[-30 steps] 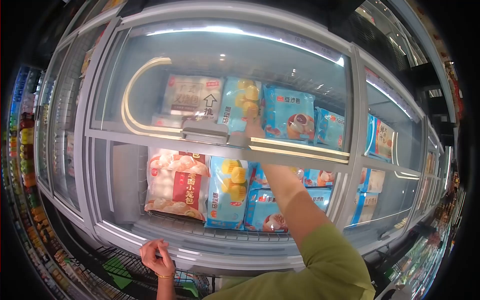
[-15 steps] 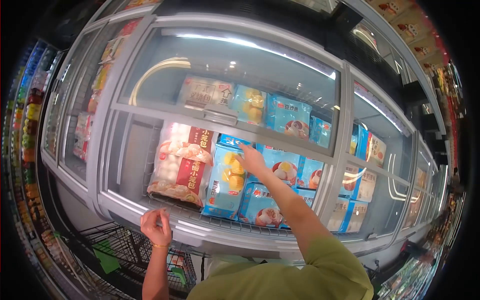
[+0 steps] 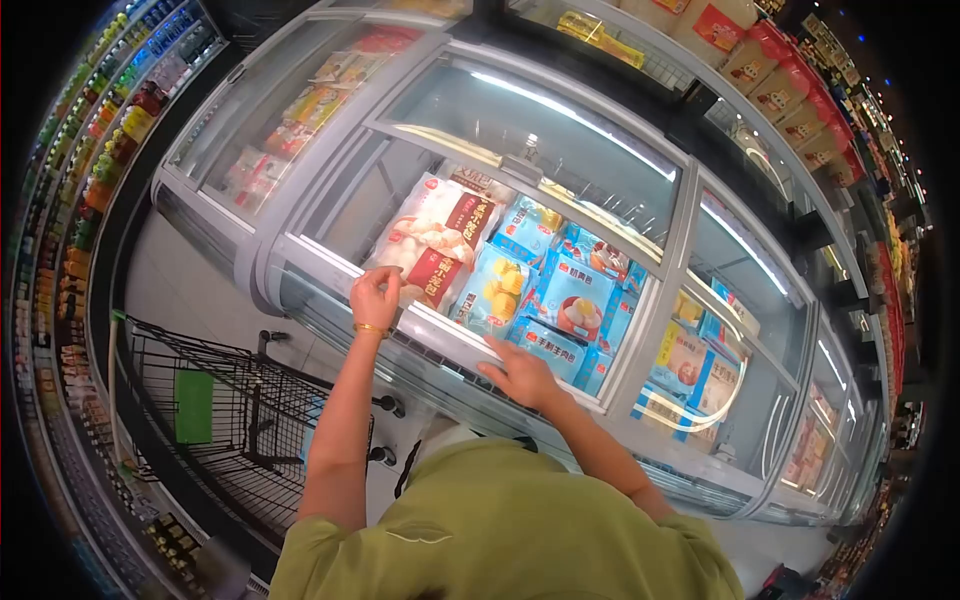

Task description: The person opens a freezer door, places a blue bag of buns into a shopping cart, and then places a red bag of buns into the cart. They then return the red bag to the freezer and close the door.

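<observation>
We lean over an open chest freezer (image 3: pixel 445 333), bracing on its near rim: right hand (image 3: pixel 520 375) flat and empty, left hand (image 3: pixel 375 297) curled, grip unclear. Shopping cart (image 3: pixel 230 410) stands left.

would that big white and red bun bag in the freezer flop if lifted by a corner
Probably saggy: the big white-and-red plastic bag looks lumpy, so its contents would likely shift. Likely heavy, being larger than the light blue packs beside it. The glossy film may be slippery.
</observation>
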A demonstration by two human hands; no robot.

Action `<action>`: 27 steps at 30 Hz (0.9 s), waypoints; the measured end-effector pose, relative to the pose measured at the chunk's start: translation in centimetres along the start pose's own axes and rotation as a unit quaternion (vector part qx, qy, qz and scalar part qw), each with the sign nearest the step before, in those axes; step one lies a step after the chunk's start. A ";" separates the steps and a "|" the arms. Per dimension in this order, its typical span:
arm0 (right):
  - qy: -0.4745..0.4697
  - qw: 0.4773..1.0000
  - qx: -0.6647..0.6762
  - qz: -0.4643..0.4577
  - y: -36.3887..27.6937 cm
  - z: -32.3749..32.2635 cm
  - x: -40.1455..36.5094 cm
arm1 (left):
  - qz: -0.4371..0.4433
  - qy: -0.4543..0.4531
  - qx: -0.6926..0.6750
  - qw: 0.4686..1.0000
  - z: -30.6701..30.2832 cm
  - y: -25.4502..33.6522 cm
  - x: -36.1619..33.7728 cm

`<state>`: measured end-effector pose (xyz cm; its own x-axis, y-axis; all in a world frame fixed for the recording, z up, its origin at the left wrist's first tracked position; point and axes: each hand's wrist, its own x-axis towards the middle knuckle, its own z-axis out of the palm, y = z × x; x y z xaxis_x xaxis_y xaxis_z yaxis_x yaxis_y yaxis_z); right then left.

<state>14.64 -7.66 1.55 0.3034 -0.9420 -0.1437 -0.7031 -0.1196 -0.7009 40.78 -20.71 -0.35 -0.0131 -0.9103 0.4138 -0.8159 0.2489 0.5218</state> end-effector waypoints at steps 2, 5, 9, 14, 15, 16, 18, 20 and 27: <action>0.104 0.993 -0.059 -0.002 -1.5 0.3 -1.2 | -0.239 -0.002 -0.394 0.888 -0.4 0.6 -0.7; 0.118 0.987 -0.106 -0.002 -1.1 0.8 -1.2 | -0.313 0.095 -0.493 0.806 -2.9 0.3 -4.2; 0.158 0.980 -0.112 -0.049 -0.6 1.1 -1.3 | -0.451 0.149 -0.438 0.763 -7.9 -2.1 -11.7; 0.140 0.983 -0.113 -0.022 -0.7 1.2 -1.6 | -0.527 0.263 -0.364 0.722 -14.5 -6.4 -21.8; 0.136 0.984 -0.113 -0.024 -0.8 1.4 -1.8 | -0.544 0.275 -0.345 0.714 -15.4 -6.7 -23.7; 0.136 0.984 -0.117 -0.016 -0.9 1.3 -1.8 | -0.560 0.290 -0.329 0.703 -16.2 -7.4 -25.8; 0.132 0.983 -0.123 -0.016 -0.9 0.8 -1.4 | -0.602 0.290 -0.316 0.674 -16.3 -9.5 -30.8; 0.137 0.984 -0.116 -0.010 -1.1 1.0 -1.6 | -0.632 0.262 -0.311 0.660 -15.5 -10.9 -37.0; 0.131 0.984 -0.123 -0.005 -1.0 1.4 -1.6 | -0.682 0.213 -0.113 0.691 -13.4 -8.0 -46.2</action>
<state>15.80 -5.62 1.47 0.1583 -0.9849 0.0702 -0.8451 -0.1719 -0.5062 55.64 23.75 -13.66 0.8891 -0.1822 -0.4198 0.2086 -0.6551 0.7262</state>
